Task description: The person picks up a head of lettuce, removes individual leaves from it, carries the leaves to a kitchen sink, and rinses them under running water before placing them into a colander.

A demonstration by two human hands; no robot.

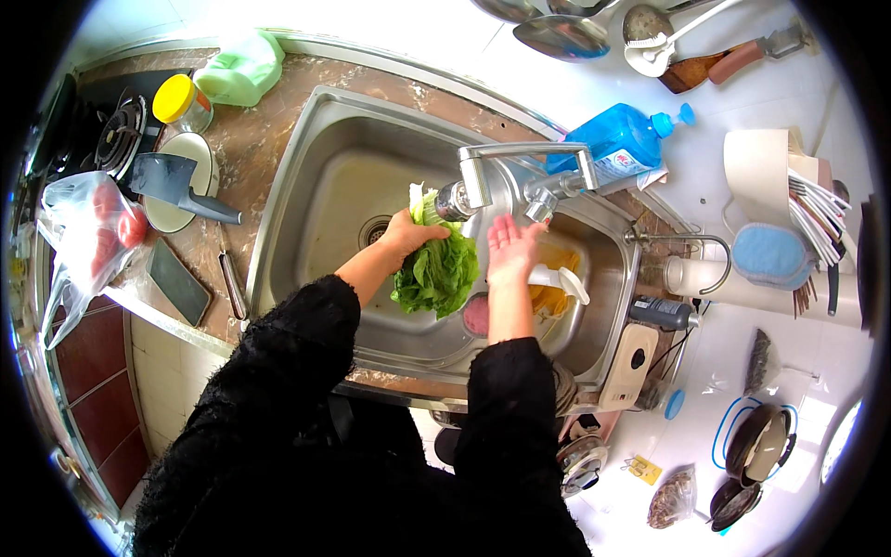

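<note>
My left hand (410,238) grips a head of green leafy lettuce (442,277) by its pale stem end, with the leaves hanging downward. The lettuce is over the larger basin of a steel sink (320,200), right below the spout of the chrome faucet (529,149). Whether water is running is hard to make out. My right hand (512,249) is palm up, its fingers stretched out just short of the faucet's lever end (542,200), and it holds nothing. Beneath my right wrist are a white handle (560,280) and something yellow (554,263) in the smaller basin.
Left on the counter lie a cleaver (181,186) across a plate, a yellow-lidded jar (182,102), a bag of tomatoes (97,227) and a dark flat slab (179,281). Behind the faucet stands a blue bottle (614,139). A thin curved tap (691,239) rises at the right.
</note>
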